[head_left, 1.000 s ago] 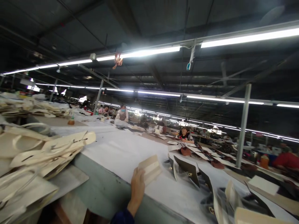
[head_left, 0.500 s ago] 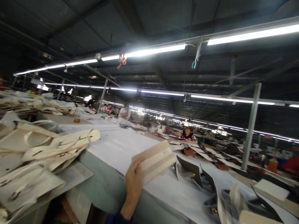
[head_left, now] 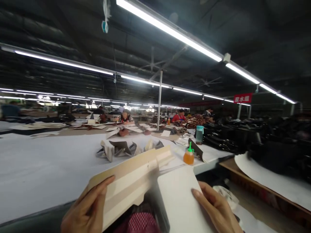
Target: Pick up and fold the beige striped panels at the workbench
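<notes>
My left hand (head_left: 88, 207) pinches the edge of a cream folded panel (head_left: 131, 176), thumb on its face. Faint fold bands and a small dark mark run along this panel, which tilts up to the right. On the right, my right hand (head_left: 213, 207) is closed on the outer edge of a smooth white panel (head_left: 181, 197) with rounded corners. The two panels come close together in front of me; whether they touch is blurred. Just beyond them stands a bottle of orange liquid (head_left: 189, 158) with a green nozzle.
Several grey folded pieces with metal fittings (head_left: 119, 150) stand on the white-covered table (head_left: 48, 168). A teal-lidded jug (head_left: 199, 134) is at the far right. Black goods (head_left: 223, 139) are piled beyond. A person (head_left: 125, 118) sits across the table, among scattered panels.
The view has swung right, away from the cream heap. My right hand has come into view with the white panel. My left hand still holds the cream panel, now lower and nearer.
</notes>
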{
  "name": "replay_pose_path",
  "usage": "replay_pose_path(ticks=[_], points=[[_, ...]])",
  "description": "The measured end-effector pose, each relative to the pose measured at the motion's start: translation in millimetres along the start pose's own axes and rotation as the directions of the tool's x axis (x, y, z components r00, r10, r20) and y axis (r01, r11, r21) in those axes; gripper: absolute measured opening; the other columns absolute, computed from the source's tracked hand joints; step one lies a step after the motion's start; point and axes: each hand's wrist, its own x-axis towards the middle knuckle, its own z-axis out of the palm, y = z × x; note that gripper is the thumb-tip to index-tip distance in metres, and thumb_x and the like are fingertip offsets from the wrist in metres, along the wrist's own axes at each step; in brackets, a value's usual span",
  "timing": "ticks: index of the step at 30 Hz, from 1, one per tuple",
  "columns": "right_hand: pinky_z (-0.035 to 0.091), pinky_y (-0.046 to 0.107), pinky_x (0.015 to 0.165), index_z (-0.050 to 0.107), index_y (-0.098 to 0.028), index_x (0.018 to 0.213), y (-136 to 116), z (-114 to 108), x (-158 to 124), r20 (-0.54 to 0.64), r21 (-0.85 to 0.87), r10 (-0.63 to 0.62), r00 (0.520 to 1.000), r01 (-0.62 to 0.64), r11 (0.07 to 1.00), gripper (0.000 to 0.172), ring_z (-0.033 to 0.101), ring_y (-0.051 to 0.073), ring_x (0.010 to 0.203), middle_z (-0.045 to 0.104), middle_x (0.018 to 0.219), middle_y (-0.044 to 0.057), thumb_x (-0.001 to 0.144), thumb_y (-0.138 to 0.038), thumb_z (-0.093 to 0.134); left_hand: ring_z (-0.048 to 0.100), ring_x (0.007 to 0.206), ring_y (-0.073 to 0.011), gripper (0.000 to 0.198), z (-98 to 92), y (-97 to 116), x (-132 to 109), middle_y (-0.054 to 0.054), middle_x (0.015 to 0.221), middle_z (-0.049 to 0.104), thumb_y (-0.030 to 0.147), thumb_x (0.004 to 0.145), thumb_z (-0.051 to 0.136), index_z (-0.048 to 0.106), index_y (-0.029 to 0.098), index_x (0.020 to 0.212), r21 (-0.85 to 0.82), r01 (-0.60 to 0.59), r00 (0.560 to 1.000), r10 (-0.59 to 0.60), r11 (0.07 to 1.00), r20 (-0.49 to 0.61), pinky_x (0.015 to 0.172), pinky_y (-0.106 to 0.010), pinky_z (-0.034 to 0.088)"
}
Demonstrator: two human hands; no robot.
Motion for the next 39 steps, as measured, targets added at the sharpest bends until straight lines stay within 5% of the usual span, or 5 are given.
replay_pose_path(ticks=[6,12,25,33,39], points=[[0.052,0.033,0.086,0.065,-0.028,0.128,14.4,3.4,0.8,-0.243,0.159,-0.042,0.969,0.083,0.984,0.058,0.065,0.027,0.103,0.073,0.112,0.005,0.082,-0.062,0.07,0.075,0.1,-0.0199,0.027,36.5,5.0,-24.6,0.0,0.112,0.079,0.04,0.095,0.058,0.074,0.026,0.112,-0.079,-0.257,0.93,0.269,0.963,0.252,0.091,-0.025,0.059],[0.001,0.051,0.124,0.048,-0.036,0.147,-6.6,15.2,-25.9,-0.287,0.066,-0.117,0.951,0.142,0.988,0.059,0.017,0.028,0.152,0.037,0.16,-0.004,0.094,-0.061,0.055,0.072,0.111,-0.0283,0.043,54.1,27.5,-51.7,-0.009,0.121,0.076,0.054,0.087,0.062,0.077,0.024,0.115,-0.352,0.048,0.863,0.138,0.935,0.486,0.092,-0.034,0.06],[0.022,0.049,0.123,0.029,-0.029,0.156,6.1,34.1,-26.4,-0.286,-0.211,-0.317,0.904,0.263,0.941,0.053,0.017,0.023,0.151,0.027,0.164,0.002,0.106,-0.042,0.041,0.068,0.099,-0.032,0.047,73.7,47.1,-70.2,-0.011,0.095,0.076,0.067,0.077,0.066,0.079,0.022,0.076,-0.388,0.479,0.749,-0.137,0.787,0.648,0.094,-0.037,0.053],[0.046,0.032,0.108,0.037,-0.034,0.147,7.3,-7.5,-5.7,0.427,-0.418,-0.686,0.589,0.801,0.428,0.061,0.042,0.02,0.142,0.035,0.16,0.007,0.096,0.002,0.034,0.053,0.048,-0.0154,0.054,71.7,29.4,-47.5,0.002,0.05,0.056,0.066,0.077,0.067,0.059,0.018,0.056,-0.295,0.689,0.601,-0.295,0.662,0.743,0.043,-0.023,0.04],[0.038,0.059,0.11,0.038,-0.035,0.151,5.1,10.4,-7.1,0.325,-0.732,-0.793,0.516,0.668,0.134,0.068,0.014,0.038,0.151,0.004,0.167,0.01,0.093,-0.001,0.05,0.055,0.05,-0.0171,0.055,69.1,31.8,-45.2,0.003,0.048,0.051,0.069,0.071,0.072,0.059,0.018,0.054,-0.311,0.742,0.558,-0.29,0.594,0.778,0.047,-0.025,0.043]])
